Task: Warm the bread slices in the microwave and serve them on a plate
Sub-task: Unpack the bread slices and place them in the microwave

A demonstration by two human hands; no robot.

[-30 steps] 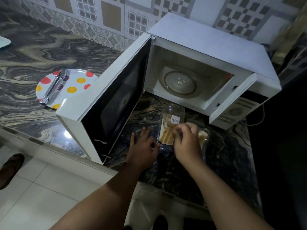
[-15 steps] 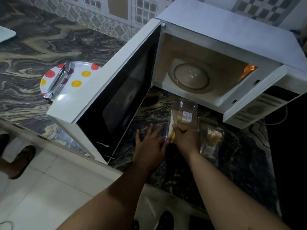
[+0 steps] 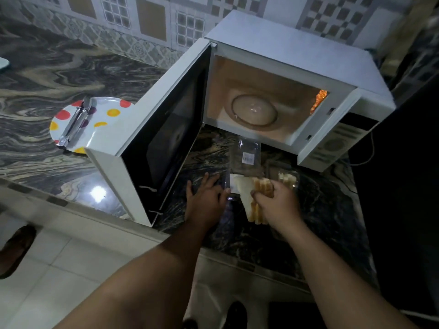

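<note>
A white microwave (image 3: pixel 297 51) stands on the marble counter with its door (image 3: pixel 161 129) swung wide open and its glass turntable (image 3: pixel 254 110) bare under the lit cavity. In front of it lies a clear plastic bread box (image 3: pixel 247 157) with its lid up. My right hand (image 3: pixel 278 205) grips a stack of bread slices (image 3: pixel 254 200) lifted out of the box. My left hand (image 3: pixel 206 198) rests flat, fingers spread, against the box's left edge. A second clear pack with more bread (image 3: pixel 287 179) lies just to the right. A white plate with red and yellow dots (image 3: pixel 107 115) sits left of the door.
Metal tongs (image 3: pixel 73 124) lie on the dotted plate. The open door blocks the way between the plate and the bread. The counter edge (image 3: pixel 71 207) runs below it, with tiled floor underneath. A cable (image 3: pixel 370 148) trails right of the microwave. A tiled wall (image 3: pixel 152 20) stands behind.
My right hand has pulled a stack of slices out of the box toward me; the lid now stands open. My left hand stays by the box. The camera has shifted.
</note>
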